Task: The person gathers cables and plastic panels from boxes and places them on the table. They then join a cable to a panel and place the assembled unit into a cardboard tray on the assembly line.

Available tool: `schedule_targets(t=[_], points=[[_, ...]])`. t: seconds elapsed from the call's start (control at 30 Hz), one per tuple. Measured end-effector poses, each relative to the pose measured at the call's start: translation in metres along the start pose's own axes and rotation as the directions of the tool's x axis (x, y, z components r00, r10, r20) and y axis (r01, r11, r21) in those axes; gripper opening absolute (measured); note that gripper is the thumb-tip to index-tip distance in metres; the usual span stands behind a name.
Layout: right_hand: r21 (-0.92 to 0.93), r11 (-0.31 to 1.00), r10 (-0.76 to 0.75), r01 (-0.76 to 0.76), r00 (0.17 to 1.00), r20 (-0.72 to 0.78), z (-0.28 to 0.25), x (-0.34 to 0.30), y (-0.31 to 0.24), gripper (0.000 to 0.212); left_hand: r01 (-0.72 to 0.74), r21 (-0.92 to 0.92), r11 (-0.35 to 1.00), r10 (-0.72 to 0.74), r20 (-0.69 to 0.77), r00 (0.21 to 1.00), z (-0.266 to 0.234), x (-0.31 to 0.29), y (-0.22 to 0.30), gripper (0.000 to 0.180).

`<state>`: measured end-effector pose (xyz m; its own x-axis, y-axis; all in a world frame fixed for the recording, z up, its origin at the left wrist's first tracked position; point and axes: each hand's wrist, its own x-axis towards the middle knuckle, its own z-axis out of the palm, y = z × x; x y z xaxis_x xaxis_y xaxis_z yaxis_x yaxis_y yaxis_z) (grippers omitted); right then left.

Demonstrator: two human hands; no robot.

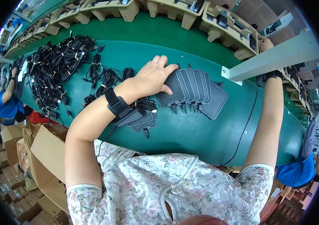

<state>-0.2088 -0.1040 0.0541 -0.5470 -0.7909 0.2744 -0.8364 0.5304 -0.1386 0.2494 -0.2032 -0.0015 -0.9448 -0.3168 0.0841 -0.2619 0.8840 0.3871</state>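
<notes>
My left hand lies over the left end of a fanned row of dark grey mesh-textured flat panels. Its fingers are spread, the thumb resting on the leftmost panel. Short black connectors stick out along the panels' near edges. A few similar panels lie under my left wrist, partly hidden by it. At the far right my right hand reaches past a grey metal post, its fingers curled at the end wall of a tan moulded tray. The post hides part of that hand and wrist. Both wrists wear black bands.
A big heap of bundled black cables covers the green table's left side, with looser bundles beside it. The metal post slants across the right. More trays line the far side. Cardboard boxes and co-workers in blue stand around.
</notes>
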Motion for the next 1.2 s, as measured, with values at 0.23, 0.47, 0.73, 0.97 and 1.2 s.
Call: schedule_targets(t=[0.23, 0.47, 0.73, 0.97, 1.2], points=[[0.030, 0.996, -0.058, 0.089, 0.840, -0.539, 0.016, -0.030, 0.070, 0.028, -0.042, -0.117, 0.992, 0.014, -0.233, 0.972, 0.005, -0.022, -0.018, 0.055], [0.690, 0.703, 0.212, 0.172, 0.875, -0.435, -0.098, -0.212, -0.094, 0.029, -0.417, 0.183, 0.890, 0.450, -0.207, 0.869, -0.056, -0.029, 0.036, 0.018], [0.781, 0.511, -0.165, -0.359, 0.851, 0.498, -0.097, -0.278, -0.145, 0.041, -0.778, 0.075, 0.624, 0.760, -0.287, 0.583, -0.064, -0.023, 0.106, 0.024], [0.975, 0.214, 0.497, -0.063, 0.866, -0.053, -0.076, -0.214, -0.030, 0.017, -0.170, -0.146, 0.975, 0.084, -0.468, 0.880, -0.060, -0.060, 0.029, 0.050], [0.941, 0.337, 0.167, -0.030, 0.986, -0.028, 0.024, -0.042, 0.001, 0.017, 0.129, -0.117, 0.985, -0.169, -0.465, 0.869, -0.056, -0.101, -0.006, 0.042]])
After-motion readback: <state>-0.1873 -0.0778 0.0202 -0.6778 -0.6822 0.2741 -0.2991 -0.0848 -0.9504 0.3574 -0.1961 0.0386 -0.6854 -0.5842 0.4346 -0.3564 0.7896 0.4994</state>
